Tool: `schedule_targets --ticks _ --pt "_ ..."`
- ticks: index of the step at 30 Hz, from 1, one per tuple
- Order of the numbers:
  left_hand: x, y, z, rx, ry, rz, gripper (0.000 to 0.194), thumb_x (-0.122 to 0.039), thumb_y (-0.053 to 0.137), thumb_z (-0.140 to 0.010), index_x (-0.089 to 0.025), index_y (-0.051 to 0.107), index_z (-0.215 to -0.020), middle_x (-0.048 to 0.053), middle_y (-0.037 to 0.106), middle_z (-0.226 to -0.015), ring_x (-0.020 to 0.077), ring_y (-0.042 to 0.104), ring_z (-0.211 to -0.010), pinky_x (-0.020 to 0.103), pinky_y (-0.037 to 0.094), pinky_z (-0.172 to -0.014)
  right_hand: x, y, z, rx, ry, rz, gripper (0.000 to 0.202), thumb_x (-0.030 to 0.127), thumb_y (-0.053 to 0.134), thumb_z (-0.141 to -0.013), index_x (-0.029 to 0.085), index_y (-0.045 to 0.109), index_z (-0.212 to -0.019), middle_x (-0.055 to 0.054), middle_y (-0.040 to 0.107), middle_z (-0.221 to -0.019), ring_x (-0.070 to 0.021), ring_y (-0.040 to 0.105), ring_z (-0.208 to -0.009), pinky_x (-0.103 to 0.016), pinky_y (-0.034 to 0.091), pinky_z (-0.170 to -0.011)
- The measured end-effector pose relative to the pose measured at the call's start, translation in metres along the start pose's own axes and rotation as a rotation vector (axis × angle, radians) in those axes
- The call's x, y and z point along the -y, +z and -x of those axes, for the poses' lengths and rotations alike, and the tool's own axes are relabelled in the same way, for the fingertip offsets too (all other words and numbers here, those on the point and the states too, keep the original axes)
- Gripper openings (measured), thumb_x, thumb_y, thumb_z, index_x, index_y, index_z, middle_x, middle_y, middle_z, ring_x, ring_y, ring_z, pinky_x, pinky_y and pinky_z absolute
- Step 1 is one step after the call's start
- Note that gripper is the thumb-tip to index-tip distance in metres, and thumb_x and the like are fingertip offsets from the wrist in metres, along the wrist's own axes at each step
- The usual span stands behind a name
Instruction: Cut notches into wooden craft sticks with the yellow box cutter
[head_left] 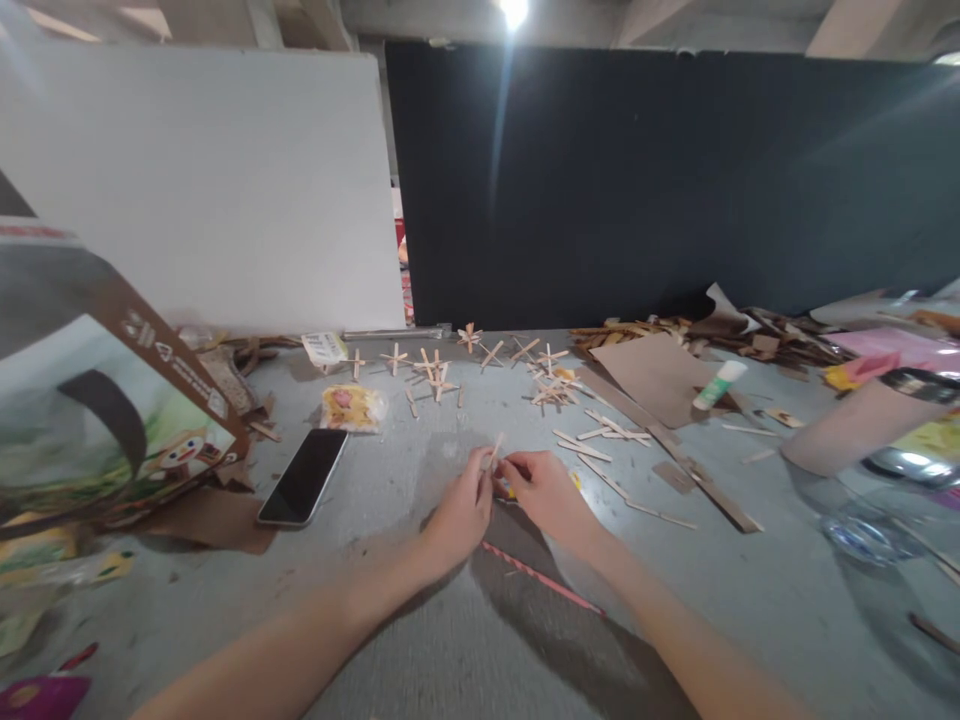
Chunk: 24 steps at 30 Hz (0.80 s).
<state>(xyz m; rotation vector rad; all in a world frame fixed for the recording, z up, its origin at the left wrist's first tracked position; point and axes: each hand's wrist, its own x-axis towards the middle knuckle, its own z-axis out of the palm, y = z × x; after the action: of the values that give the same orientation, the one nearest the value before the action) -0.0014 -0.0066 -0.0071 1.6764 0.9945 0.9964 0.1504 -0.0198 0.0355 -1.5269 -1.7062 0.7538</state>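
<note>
Near the middle of the table, my left hand [463, 508] is closed around a short pale wooden stick [498, 446], whose upper end points up. Close beside it, my right hand [553, 497] has its fingers pinched together; what they grip is hidden. Something small and yellow [576, 481] shows by the right hand. A thin pink striped rod [544, 578] lies just below both hands. Beyond them stand and lie several small crossed-stick shapes [395, 358], with a heap of them [555, 389] farther right. Loose wooden sticks [583, 446] are scattered right of my right hand.
Left are a phone [304, 478], a yellow packet [352, 409] and a large printed bag [112, 400]. To the right lie a glue stick [720, 385], cardboard [649, 375] and a tumbler [862, 420]. White [202, 190] and black panels [660, 190] border the back.
</note>
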Motion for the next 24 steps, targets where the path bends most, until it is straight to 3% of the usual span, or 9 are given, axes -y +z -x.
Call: schedule_targets --ticks 6,12,15,18,21,22,24 --pt "0.001 0.001 0.002 -0.028 0.046 -0.049 0.029 -0.026 0.050 -0.100 -0.021 0.060 -0.126 0.002 0.070 -0.078 0.0151 0.061 -0.063 0.026 0.044 -0.061 0.007 -0.003 0.006 0.020 0.001 0.077 0.036 0.026 0.047 -0.091 0.019 0.062 -0.059 0.000 0.055 -0.052 -0.0150 0.047 -0.050 -0.027 0.026 -0.051" --pt "0.007 -0.004 -0.012 -0.208 -0.199 0.174 0.036 -0.045 0.054 -0.099 -0.020 0.048 -0.123 -0.008 0.061 -0.056 0.0104 0.047 -0.035 0.020 0.032 -0.040 0.025 -0.007 0.031 -0.021 -0.066 0.291 0.035 0.022 0.048 -0.098 0.022 0.067 -0.068 -0.003 0.065 -0.058 -0.0158 0.052 -0.049 -0.029 0.026 -0.055" --pt "0.007 -0.007 -0.017 -0.171 -0.204 0.236 0.039 -0.050 0.053 -0.098 -0.020 0.046 -0.121 -0.007 0.064 -0.058 0.0106 0.051 -0.036 0.020 0.036 -0.040 0.023 -0.012 0.027 -0.021 -0.076 0.369 0.035 0.021 0.050 -0.100 0.022 0.064 -0.068 -0.002 0.065 -0.059 -0.0160 0.053 -0.051 -0.029 0.024 -0.054" --pt "0.005 -0.007 -0.017 -0.149 -0.188 0.246 0.040 -0.052 0.053 -0.097 -0.020 0.044 -0.121 -0.007 0.065 -0.058 0.0107 0.051 -0.035 0.021 0.036 -0.039 0.006 -0.017 0.010 0.007 -0.017 0.454 0.034 0.022 0.054 -0.100 0.021 0.064 -0.067 -0.004 0.067 -0.062 -0.0177 0.058 -0.056 -0.029 0.027 -0.055" --pt "0.005 -0.006 -0.016 -0.169 -0.176 0.266 0.044 -0.059 0.056 -0.094 -0.021 0.043 -0.113 -0.007 0.065 -0.057 0.0113 0.051 -0.035 0.021 0.036 -0.039 -0.017 -0.016 -0.007 -0.018 -0.040 0.491 0.025 0.019 0.053 -0.102 0.018 0.073 -0.088 -0.009 0.075 -0.078 -0.0211 0.067 -0.071 -0.029 0.039 -0.062" --pt "0.006 -0.006 -0.016 -0.180 -0.173 0.274 0.047 -0.062 0.058 -0.092 -0.022 0.042 -0.110 -0.007 0.065 -0.056 0.0116 0.051 -0.034 0.021 0.036 -0.038 -0.025 -0.015 -0.010 -0.032 -0.104 0.494 0.020 0.018 0.055 -0.102 0.017 0.074 -0.102 -0.010 0.077 -0.086 -0.0225 0.069 -0.079 -0.029 0.044 -0.069" --pt "0.007 -0.005 -0.016 -0.200 -0.168 0.289 0.052 -0.069 0.059 -0.088 -0.023 0.041 -0.104 -0.006 0.065 -0.055 0.0119 0.050 -0.034 0.021 0.035 -0.038 -0.037 -0.015 -0.015 -0.069 -0.264 0.522 0.028 0.020 0.062 -0.098 0.018 0.071 -0.125 -0.013 0.077 -0.106 -0.0266 0.069 -0.098 -0.036 0.050 -0.085"
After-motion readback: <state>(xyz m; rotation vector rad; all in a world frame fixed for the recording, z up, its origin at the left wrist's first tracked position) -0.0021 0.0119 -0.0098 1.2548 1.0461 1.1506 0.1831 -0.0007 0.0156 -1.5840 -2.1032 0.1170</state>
